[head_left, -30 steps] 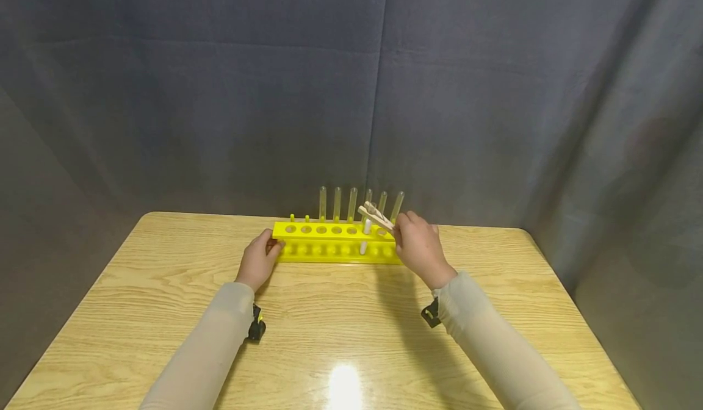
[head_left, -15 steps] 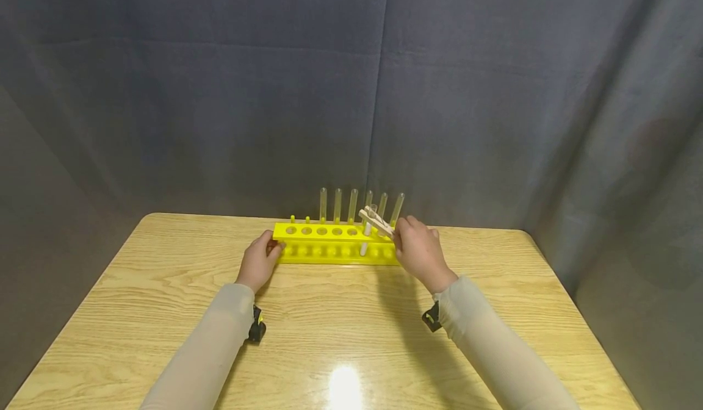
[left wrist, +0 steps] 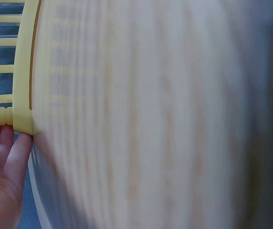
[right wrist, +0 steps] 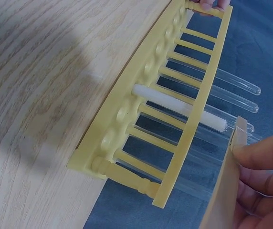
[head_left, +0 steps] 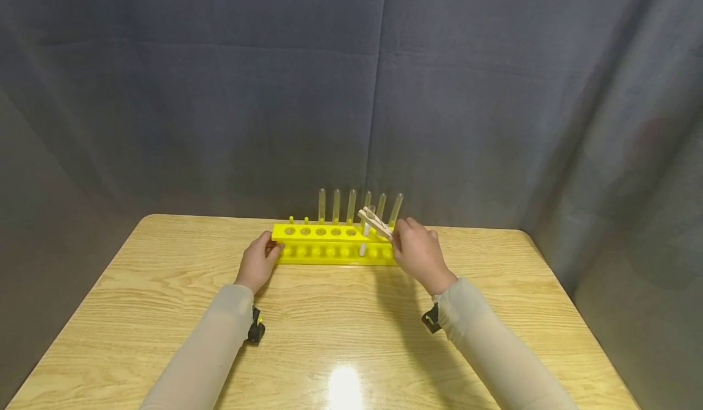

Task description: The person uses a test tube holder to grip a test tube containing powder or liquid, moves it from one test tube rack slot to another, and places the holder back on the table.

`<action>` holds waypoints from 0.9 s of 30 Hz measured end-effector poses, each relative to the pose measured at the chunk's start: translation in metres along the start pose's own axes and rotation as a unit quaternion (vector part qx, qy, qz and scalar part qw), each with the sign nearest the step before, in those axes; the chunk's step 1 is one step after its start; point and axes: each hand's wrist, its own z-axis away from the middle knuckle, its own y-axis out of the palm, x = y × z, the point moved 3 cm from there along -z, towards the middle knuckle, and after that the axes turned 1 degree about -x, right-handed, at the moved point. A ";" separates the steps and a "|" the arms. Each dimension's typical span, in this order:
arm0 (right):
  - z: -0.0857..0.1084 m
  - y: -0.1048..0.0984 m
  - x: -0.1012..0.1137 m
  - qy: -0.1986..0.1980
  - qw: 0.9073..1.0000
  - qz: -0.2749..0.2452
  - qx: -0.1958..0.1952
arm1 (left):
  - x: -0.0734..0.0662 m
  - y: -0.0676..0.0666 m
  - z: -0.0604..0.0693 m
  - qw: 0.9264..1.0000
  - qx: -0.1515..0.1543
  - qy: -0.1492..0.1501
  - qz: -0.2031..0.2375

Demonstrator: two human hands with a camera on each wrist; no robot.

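Note:
A yellow test tube rack [head_left: 340, 237] stands near the table's far edge. At its left end my left hand [head_left: 257, 262] holds the end post; in the left wrist view its fingertips [left wrist: 19, 148] lie against the rack. My right hand [head_left: 420, 250] grips a wooden test tube holder [head_left: 377, 222] by the rack's right end. The holder's tip is around the upper part of a test tube with white contents [right wrist: 179, 106], which stands in a rack hole, its bottom on the lower shelf. My right hand hides the rack's right end in the head view.
Several clear test tubes [head_left: 337, 207] stand upside down on pegs along the rack's back row. Two bare pegs [head_left: 306, 220] are at the left. Behind the wooden table [head_left: 318, 324] hangs a dark grey curtain [head_left: 247, 123].
The holder and my right hand have moved slightly down, and the tube's clear top now shows above the holder. My left hand stays at the rack's left end.

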 end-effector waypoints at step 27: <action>0.002 -0.005 0.000 -0.007 1.000 -0.017 0.002 | -0.004 -0.002 0.001 1.000 -0.003 0.006 0.002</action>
